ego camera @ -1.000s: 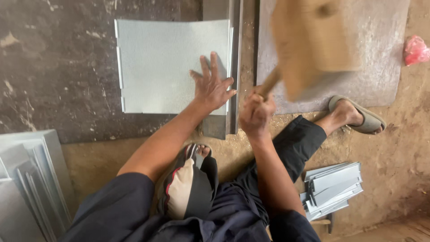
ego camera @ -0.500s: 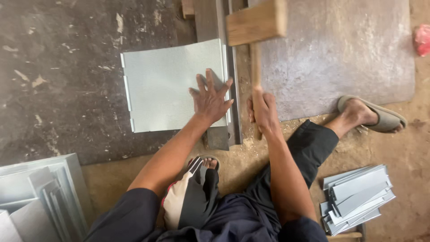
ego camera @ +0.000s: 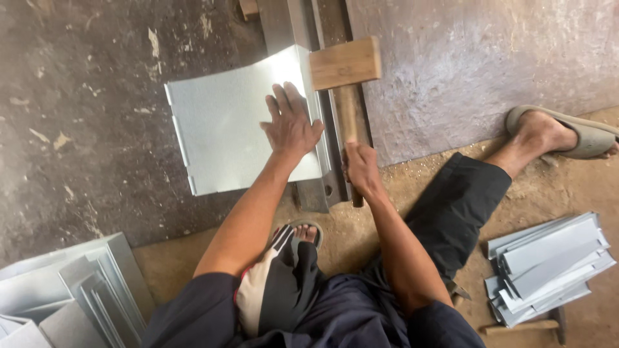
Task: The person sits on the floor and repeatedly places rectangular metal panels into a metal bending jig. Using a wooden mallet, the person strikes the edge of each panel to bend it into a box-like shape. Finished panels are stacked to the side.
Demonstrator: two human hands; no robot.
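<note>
A thin grey sheet of metal [ego camera: 225, 125] lies flat on the dark floor, its right edge resting over a long steel bar [ego camera: 322, 161]. My left hand [ego camera: 290, 125] presses flat on the sheet near that edge, fingers spread. My right hand [ego camera: 361, 171] grips the handle of a wooden mallet [ego camera: 345, 64]. The mallet's block head rests down on the sheet's right edge, on top of the bar.
A stack of bent metal sheets [ego camera: 71, 293] lies at the lower left. Another pile of folded metal pieces [ego camera: 548, 267] lies at the lower right. My sandalled foot [ego camera: 561, 132] stretches out to the right beside a grey slab [ego camera: 477, 64].
The mallet was raised high and blurred a second ago; it has come down onto the sheet's edge over the bar. My left hand has stayed pressed on the sheet.
</note>
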